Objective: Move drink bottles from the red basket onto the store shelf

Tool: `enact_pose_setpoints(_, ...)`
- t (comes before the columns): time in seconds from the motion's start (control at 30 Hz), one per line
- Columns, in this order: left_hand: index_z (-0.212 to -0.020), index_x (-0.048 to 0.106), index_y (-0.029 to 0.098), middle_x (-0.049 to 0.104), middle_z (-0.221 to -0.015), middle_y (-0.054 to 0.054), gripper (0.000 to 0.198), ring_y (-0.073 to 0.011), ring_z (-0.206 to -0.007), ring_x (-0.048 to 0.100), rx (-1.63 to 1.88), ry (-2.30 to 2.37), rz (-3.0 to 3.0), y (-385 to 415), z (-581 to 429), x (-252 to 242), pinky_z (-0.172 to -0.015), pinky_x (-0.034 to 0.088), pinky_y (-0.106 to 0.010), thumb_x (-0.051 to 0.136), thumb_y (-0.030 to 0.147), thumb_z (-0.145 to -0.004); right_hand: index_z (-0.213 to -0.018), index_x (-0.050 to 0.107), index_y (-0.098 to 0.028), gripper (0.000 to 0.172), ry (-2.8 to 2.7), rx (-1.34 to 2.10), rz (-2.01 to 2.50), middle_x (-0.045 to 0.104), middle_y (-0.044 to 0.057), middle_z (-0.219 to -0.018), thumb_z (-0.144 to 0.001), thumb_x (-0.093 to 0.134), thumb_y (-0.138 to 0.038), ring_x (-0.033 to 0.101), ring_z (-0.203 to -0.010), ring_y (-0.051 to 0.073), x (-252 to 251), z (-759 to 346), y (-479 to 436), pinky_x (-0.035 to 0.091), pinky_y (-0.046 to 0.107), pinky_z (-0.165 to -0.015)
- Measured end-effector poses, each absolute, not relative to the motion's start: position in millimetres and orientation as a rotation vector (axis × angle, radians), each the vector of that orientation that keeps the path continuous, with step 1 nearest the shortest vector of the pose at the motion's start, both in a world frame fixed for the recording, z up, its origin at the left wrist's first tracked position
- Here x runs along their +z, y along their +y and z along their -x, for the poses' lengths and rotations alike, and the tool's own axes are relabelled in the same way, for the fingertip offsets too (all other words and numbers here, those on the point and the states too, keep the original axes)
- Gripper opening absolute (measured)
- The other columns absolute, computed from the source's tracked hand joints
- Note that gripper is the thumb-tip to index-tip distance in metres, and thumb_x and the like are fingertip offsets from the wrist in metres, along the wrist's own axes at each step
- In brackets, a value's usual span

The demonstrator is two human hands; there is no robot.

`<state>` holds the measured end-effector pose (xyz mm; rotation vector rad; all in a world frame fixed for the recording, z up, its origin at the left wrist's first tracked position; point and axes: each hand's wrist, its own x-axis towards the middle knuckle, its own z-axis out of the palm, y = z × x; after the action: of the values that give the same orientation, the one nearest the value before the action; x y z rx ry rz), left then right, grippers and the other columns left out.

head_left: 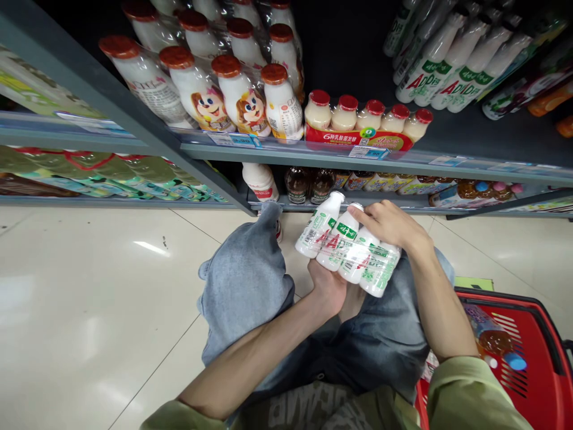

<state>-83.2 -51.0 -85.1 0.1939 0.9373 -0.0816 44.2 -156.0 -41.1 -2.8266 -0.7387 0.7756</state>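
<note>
A shrink-wrapped pack of small white milk-drink bottles [347, 248] with green and red labels is held above my knees, in front of the lower shelf. My left hand [329, 286] cups it from underneath, fingers closed round the bottle bases. My right hand [391, 224] grips the pack from the top right, fingers wrapped over the bottles. I am crouching in grey trousers [246, 286].
A grey shelf [313, 156] holds red-capped white bottles [242, 89] and a red-banded five-pack [367, 122]. More white bottles [452, 60] lie at upper right. A red basket [532, 364] with a blue-capped bottle [495, 337] sits at my right. Pale tiled floor [89, 286] spreads left.
</note>
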Motion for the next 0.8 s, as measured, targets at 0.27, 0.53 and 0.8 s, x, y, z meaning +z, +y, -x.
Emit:
enact_pose_setpoints(0.27,-0.124,0.067,0.020,0.075,-0.110,-0.009,0.040,-0.0266,-0.100,0.073,-0.073,0.917,-0.191,-52.1,84.5,-86.8,-0.084,0.060,-0.038,0.035,0.027,-0.101,-0.067,0.060,-0.021,0.074,-0.732,0.776,2.818,0.062,0.008,-0.063,-0.101,0.020,-0.074,0.059,-0.070,0.021,-41.0,-43.9,-156.3,0.031,0.032,-0.063)
enact_pose_setpoints(0.53,-0.125,0.067,0.020,0.076,-0.111,-0.009,0.040,-0.0268,-0.097,0.073,-0.061,0.925,-0.206,-52.4,83.0,-87.4,-0.079,0.060,-0.037,0.036,0.026,-0.101,-0.064,0.058,-0.022,0.074,-0.741,0.765,2.824,0.064,0.009,-0.065,-0.101,0.020,-0.073,0.061,-0.072,0.022,-42.2,-44.3,-157.1,0.031,0.032,-0.062)
enact_pose_setpoints(0.8,-0.131,0.065,0.020,0.076,-0.111,-0.010,0.042,-0.0271,-0.096,0.073,-0.061,0.919,-0.207,-52.6,83.4,-90.7,-0.080,0.061,-0.039,0.038,0.026,-0.099,-0.066,0.061,-0.022,0.073,-0.744,0.767,2.834,0.067,0.010,-0.068,-0.102,0.022,-0.071,0.064,-0.075,0.022,-41.6,-44.0,-156.9,0.033,0.033,-0.064)
